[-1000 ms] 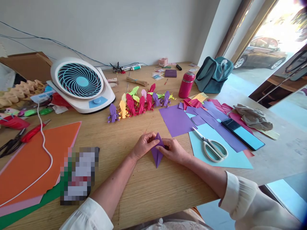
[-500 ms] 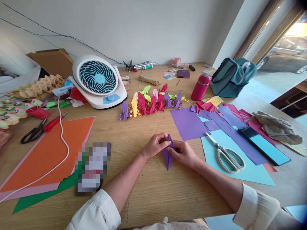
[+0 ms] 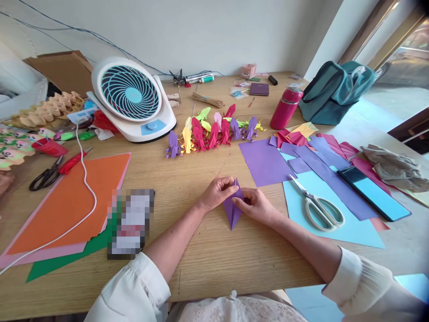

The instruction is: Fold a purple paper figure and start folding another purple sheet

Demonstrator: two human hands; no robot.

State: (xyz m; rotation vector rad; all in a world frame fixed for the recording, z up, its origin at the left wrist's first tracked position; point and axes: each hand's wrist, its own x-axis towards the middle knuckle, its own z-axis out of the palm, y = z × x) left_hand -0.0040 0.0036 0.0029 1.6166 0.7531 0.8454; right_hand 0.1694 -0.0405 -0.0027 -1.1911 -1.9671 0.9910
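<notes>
Just above the wooden table, a narrow purple folded paper [image 3: 232, 215] is held between both hands, its long point aimed toward me. My left hand [image 3: 217, 193] pinches its upper left side with thumb and fingers. On the right edge, my right hand [image 3: 256, 205] grips it, thumb lying on the front face. Fingers cover part of the upper half. Beyond the hands stands a cluster of folded paper figures [image 3: 213, 135] in purple, yellow, red, pink and green. A flat purple sheet [image 3: 263, 163] lies to the right of the cluster.
White-handled scissors [image 3: 321, 208] rest on a light blue sheet [image 3: 362, 235] at right, beside a phone [image 3: 373, 192]. A red bottle [image 3: 286, 108] and teal bag [image 3: 335, 96] stand behind. At left are a fan [image 3: 132, 98], an orange sheet [image 3: 73, 201], a white cable [image 3: 87, 181] and a blurred phone [image 3: 131, 226].
The view has tilted slightly downward, so most things sit higher in the picture. Both hands keep hold of the purple folded paper, whose lower point has swung slightly left.
</notes>
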